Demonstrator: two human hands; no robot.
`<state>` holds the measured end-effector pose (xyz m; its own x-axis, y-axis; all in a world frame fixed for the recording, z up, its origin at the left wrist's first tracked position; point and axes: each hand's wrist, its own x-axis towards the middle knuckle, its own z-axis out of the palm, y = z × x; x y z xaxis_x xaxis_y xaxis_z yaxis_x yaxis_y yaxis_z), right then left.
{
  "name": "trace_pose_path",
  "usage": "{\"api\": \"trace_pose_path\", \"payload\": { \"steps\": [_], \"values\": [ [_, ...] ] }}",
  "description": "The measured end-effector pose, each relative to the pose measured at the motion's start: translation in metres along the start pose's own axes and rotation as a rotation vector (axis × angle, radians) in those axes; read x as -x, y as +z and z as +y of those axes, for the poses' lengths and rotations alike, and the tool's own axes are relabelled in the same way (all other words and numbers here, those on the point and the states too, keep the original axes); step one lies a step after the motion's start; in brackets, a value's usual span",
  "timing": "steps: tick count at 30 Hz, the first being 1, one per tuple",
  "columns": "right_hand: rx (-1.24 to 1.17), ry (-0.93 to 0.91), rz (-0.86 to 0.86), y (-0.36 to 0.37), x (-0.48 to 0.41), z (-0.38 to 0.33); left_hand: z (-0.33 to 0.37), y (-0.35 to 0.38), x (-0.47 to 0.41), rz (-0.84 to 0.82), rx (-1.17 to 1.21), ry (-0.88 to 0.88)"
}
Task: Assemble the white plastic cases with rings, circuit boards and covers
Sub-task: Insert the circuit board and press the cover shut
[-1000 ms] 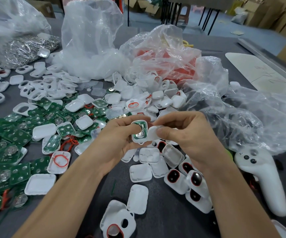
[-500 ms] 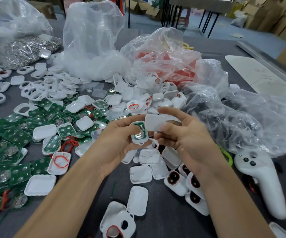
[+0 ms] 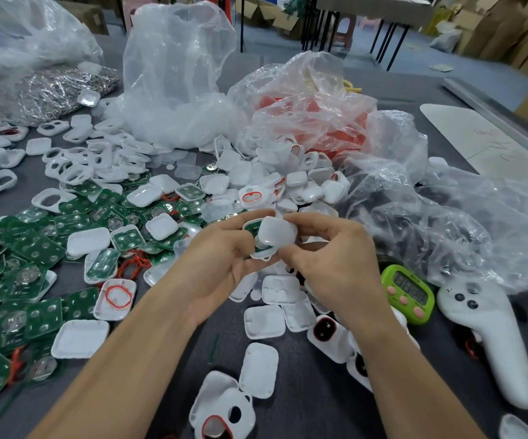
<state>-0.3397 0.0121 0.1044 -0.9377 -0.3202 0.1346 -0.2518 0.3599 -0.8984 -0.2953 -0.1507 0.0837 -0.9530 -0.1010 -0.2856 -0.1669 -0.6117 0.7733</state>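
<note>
My left hand point(image 3: 221, 258) grips a white plastic case point(image 3: 257, 252) with a green circuit board point(image 3: 253, 228) seated in it. My right hand point(image 3: 335, 261) pinches a white cover point(image 3: 278, 232) and holds it over the case, hiding most of the board. Both hands are above the middle of the table. Loose white covers point(image 3: 264, 321) lie just below the hands. Green circuit boards point(image 3: 34, 248) are spread at the left. A white case with a red ring point(image 3: 116, 297) lies left of my left forearm.
Clear plastic bags point(image 3: 174, 80) stand behind the piles; one holds red rings point(image 3: 329, 128). A green timer point(image 3: 409, 293) and a white controller point(image 3: 490, 340) lie at the right. Finished cases with dark windows point(image 3: 327, 332) sit under my right forearm. A bag of metal parts point(image 3: 44, 90) is far left.
My right hand has brought the white cover from the right side down over the case in my left hand, so the board is now mostly hidden.
</note>
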Motion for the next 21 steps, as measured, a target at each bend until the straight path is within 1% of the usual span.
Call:
{"api": "trace_pose_path", "payload": {
  "steps": [4, 7, 11, 16, 21],
  "values": [
    [0.028, -0.038, 0.058, 0.001, 0.001, -0.002, 0.000, 0.002, 0.001, -0.014, -0.039, 0.010],
    [0.115, -0.066, 0.076, 0.007, 0.004, -0.002, -0.001, 0.003, 0.002, 0.011, -0.062, 0.016],
    [0.225, -0.068, 0.128, 0.015, 0.005, -0.001, -0.002, 0.006, 0.004, -0.011, -0.063, 0.024],
    [0.290, -0.095, 0.145, 0.019, 0.008, -0.004, -0.007, 0.010, 0.003, -0.021, -0.049, 0.026],
    [0.336, -0.083, 0.153, 0.019, 0.010, -0.004, -0.008, 0.011, 0.005, -0.049, -0.036, 0.035]
  ]
}}
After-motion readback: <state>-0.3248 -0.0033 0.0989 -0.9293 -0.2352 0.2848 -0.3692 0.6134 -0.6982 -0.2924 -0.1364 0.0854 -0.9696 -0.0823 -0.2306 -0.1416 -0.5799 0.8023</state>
